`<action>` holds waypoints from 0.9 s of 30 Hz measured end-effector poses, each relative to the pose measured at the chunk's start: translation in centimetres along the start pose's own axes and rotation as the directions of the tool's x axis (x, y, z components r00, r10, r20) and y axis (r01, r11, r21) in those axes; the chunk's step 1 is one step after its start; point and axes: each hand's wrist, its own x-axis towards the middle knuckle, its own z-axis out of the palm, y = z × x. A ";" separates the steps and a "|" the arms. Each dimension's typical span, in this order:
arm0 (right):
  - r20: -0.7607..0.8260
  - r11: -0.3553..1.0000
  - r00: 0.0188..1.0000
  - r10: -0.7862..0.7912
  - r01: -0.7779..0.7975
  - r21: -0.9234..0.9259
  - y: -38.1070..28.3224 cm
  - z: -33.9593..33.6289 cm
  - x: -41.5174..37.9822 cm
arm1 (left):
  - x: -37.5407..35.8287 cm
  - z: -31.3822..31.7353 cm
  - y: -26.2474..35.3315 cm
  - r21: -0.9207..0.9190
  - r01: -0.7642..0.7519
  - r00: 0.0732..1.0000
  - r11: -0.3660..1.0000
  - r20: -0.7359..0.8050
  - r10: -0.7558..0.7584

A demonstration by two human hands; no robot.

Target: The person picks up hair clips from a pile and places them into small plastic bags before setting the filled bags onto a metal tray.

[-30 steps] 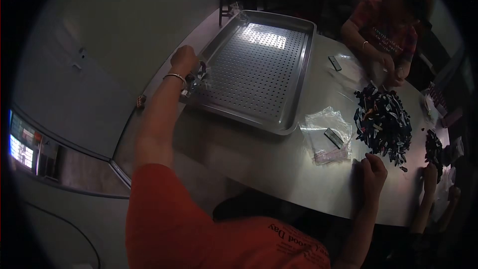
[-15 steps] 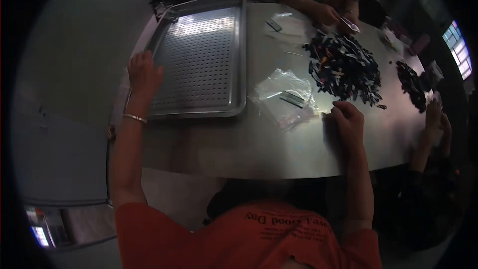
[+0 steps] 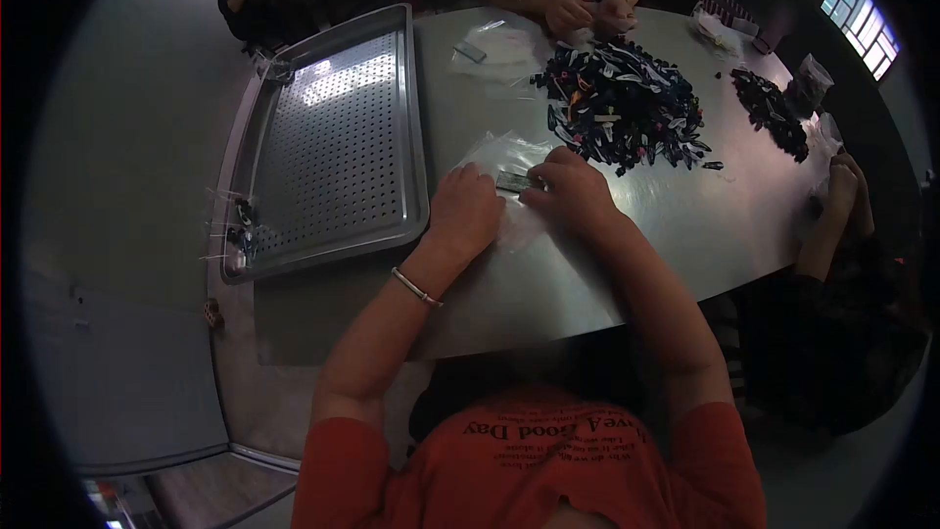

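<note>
Clear plastic bags point(image 3: 521, 225) lie in a loose stack on the metal table, with a small dark rectangular block point(image 3: 513, 181) resting on top. My left hand point(image 3: 468, 208) is at the left edge of the bags, its fingers curled down onto the plastic; its fingertips are partly hidden. From the other side, my right hand point(image 3: 573, 191) has its thumb and fingertips closed at the right end of the block. Just beyond it is a big pile of small black parts point(image 3: 627, 108), with a few orange and pale pieces mixed in.
A perforated metal tray point(image 3: 419, 152) stands at the left, with small dark parts and thin clear strips point(image 3: 241, 230) at its near-left corner. Across the table a person's hands point(image 3: 592, 15) work above the pile. Another person's hands point(image 3: 850, 191) are at right, near a smaller dark pile point(image 3: 771, 113).
My left hand has come from the tray's left edge to the bags. My right hand has moved left from beside the pile to the block. Dark parts now show at the tray's corner.
</note>
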 end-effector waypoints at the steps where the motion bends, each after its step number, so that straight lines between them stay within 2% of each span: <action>1: 0.008 0.998 1.000 0.024 -0.025 0.059 0.3 0.4 -0.1 | 0.1 0.3 -0.2 0.007 -0.006 1.000 1.000 0.003 0.006; 3: 0.015 0.990 0.998 0.059 -0.060 0.129 0.5 0.8 -0.2 | -0.2 0.6 -0.3 0.029 -0.056 0.995 0.998 -0.076 0.058; 4: 0.008 0.988 0.999 0.039 -0.040 0.147 0.6 0.7 -0.3 | -0.3 0.7 -0.3 0.032 -0.066 0.996 0.997 -0.064 0.068; 6: -0.014 0.985 0.999 0.036 -0.033 0.168 1.1 0.8 -0.4 | -0.2 0.8 -0.4 0.013 -0.084 0.983 0.996 -0.164 0.085; 7: -0.044 0.988 0.999 0.007 0.000 0.156 1.3 1.0 -0.4 | 0.0 0.7 -0.3 0.014 -0.100 0.983 0.995 -0.156 0.101; 9: -0.076 0.989 0.997 -0.012 0.023 0.145 1.6 1.1 -0.5 | 0.1 0.7 0.0 -0.005 -0.032 0.989 0.999 -0.144 0.031; 11: -0.104 0.936 0.990 0.100 -0.058 0.346 1.6 0.9 -0.2 | 0.2 0.8 0.1 -0.015 -0.024 0.989 1.000 -0.149 0.021; 12: -0.106 0.935 0.989 0.101 -0.058 0.350 1.7 0.8 0.0 | 0.2 0.9 0.0 -0.025 -0.009 0.987 1.000 -0.158 0.005; 14: -0.191 0.789 0.943 0.271 -0.103 0.606 2.1 0.6 0.3 | 0.3 1.7 -0.5 0.018 -0.023 0.985 1.000 -0.170 0.026; 16: -0.200 0.743 0.923 0.328 -0.121 0.659 2.1 0.1 0.4 | 0.2 1.9 -0.5 0.059 -0.038 0.982 0.998 -0.181 0.048; 18: -0.187 0.659 0.883 0.431 -0.167 0.733 2.3 -0.1 0.6 | 0.3 1.9 -0.2 0.004 -0.021 0.964 1.000 -0.265 0.021; 19: -0.189 0.657 0.881 0.435 -0.166 0.736 2.3 -0.1 0.6 | 0.3 1.8 0.0 0.007 -0.025 0.965 1.000 -0.262 0.026; 21: -0.155 0.617 0.881 0.448 -0.179 0.766 2.2 0.0 0.6 | 0.3 1.5 0.3 -0.054 -0.102 0.932 0.993 -0.355 0.077; 22: -0.154 0.616 0.880 0.449 -0.180 0.767 2.2 0.0 0.6 | 0.4 1.3 0.5 -0.053 -0.102 0.932 0.993 -0.353 0.077; 24: -0.144 0.634 0.896 0.419 -0.176 0.753 2.3 0.0 0.6 | 0.4 1.1 0.7 -0.191 0.053 0.994 0.980 -0.082 -0.070; 27: -0.134 0.641 0.899 0.416 -0.185 0.745 2.2 -0.2 0.5 | 0.4 1.3 0.0 -0.250 0.065 0.992 0.966 -0.088 -0.089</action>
